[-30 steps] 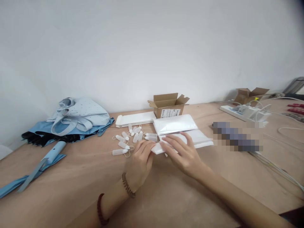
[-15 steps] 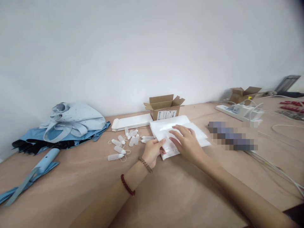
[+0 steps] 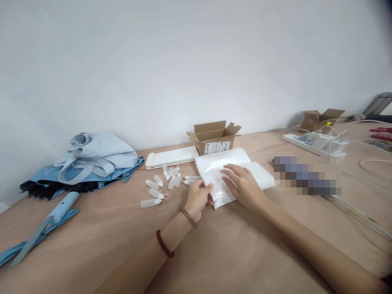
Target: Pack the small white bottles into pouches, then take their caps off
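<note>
My left hand [image 3: 198,199] grips the corner of a stack of white plastic bags [image 3: 214,173] on the plywood tabletop [image 3: 76,241] by a white wall [image 3: 183,61]; my right hand [image 3: 243,185] lies open on top, just beside it.

Soft, even indoor light fills the scene from no visible source, leaving the white wall [image 3: 183,69] bright and slightly washed out and the wooden table [image 3: 76,245] with only faint shadows. A mild glare shines on the plastic bag [image 3: 220,165], a dark shade creeps into the top right corner [image 3: 382,8], the wide lens bends the frame's edges, and a pixelated patch [image 3: 306,175] blurs one spot on the table
</note>
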Motion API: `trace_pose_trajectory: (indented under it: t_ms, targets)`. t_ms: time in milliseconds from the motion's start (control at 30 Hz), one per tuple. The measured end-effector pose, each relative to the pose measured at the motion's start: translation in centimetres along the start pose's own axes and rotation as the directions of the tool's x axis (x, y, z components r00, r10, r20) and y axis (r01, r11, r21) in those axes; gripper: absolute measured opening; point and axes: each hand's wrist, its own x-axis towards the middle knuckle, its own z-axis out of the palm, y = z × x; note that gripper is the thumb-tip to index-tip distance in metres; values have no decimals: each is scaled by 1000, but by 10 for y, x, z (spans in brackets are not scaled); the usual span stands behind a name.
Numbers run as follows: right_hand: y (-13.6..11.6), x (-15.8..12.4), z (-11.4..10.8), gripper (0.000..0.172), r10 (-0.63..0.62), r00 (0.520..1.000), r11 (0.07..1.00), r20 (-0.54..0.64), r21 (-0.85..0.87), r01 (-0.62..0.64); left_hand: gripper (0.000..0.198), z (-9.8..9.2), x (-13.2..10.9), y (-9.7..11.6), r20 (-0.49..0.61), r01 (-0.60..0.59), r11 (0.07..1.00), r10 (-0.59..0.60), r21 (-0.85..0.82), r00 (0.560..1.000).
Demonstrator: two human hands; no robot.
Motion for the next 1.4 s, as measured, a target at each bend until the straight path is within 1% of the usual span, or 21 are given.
trace_pose_trajectory:
  t_ms: [67, 167, 233, 300, 367, 400, 467, 533, 600, 667, 733, 800, 933, 1033, 1167, 1267, 1400]
  targets:
    - [1, 0, 1, 28, 6, 1000, 1000, -2, -4, -6, 24, 0, 0, -2, 4, 1, 997, -2, 71, 1000]
    - [2, -1, 5, 28, 9, 1000, 1000, 16, -8, -9, 29, -3, 1, -1, 20, 6, 975, -10, 223, 1000]
    - [3, -2, 8, 27, 13, 998, 1000, 55, -1, -13, 31, -9, 4, 4, 11, -12, 938, 9, 345, 1000]
    - [3, -2, 10, 27, 19, 995, 1000, 102, 17, -21, 33, -20, 9, 13, -28, -50, 876, 72, 480, 997]
    - [2, -3, 10, 27, 23, 990, 999, 142, 41, -29, 31, -38, 16, 24, -82, -92, 779, 181, 620, 980]
    - [2, -3, 10, 28, 23, 987, 998, 157, 52, -32, 30, -49, 21, 30, -107, -110, 718, 249, 688, 962]
    - [2, -3, 6, 34, 27, 982, 997, 185, 60, -38, 28, -76, 31, 40, -141, -122, 582, 385, 804, 912]
    - [3, -3, 1, 46, 24, 972, 997, 232, 62, -39, 28, -106, 43, 47, -151, -98, 456, 479, 885, 865]
    - [7, -4, -5, 60, -7, 954, 997, 299, 78, -18, 28, -134, 53, 50, -117, -82, 343, 522, 936, 845]
    - [13, -4, -9, 71, -48, 930, 995, 365, 101, 12, 26, -158, 62, 49, -60, -85, 245, 528, 966, 847]
    - [20, -5, -11, 75, -52, 912, 995, 406, 96, 14, 27, -175, 69, 45, 0, -102, 166, 522, 981, 853]
    - [24, -5, -9, 72, -30, 906, 997, 422, 74, -2, 30, -187, 74, 40, 39, -110, 110, 514, 988, 857]
    - [24, -6, -3, 68, -20, 917, 999, 397, 47, 2, 35, -196, 79, 33, 58, -91, 41, 508, 995, 859]
    - [22, -6, 0, 66, -29, 927, 999, 375, 40, 15, 38, -198, 79, 31, 65, -81, 10, 506, 997, 860]
    - [22, -6, 0, 65, -35, 929, 999, 368, 49, 18, 37, -199, 81, 30, 89, -85, -29, 492, 996, 866]
    - [22, -6, -1, 67, -38, 930, 998, 366, 51, 20, 38, -200, 84, 29, 107, -91, -57, 479, 994, 871]
    - [21, -6, -3, 74, -44, 937, 999, 346, 40, 32, 43, -201, 86, 26, 108, -79, -82, 469, 994, 876]
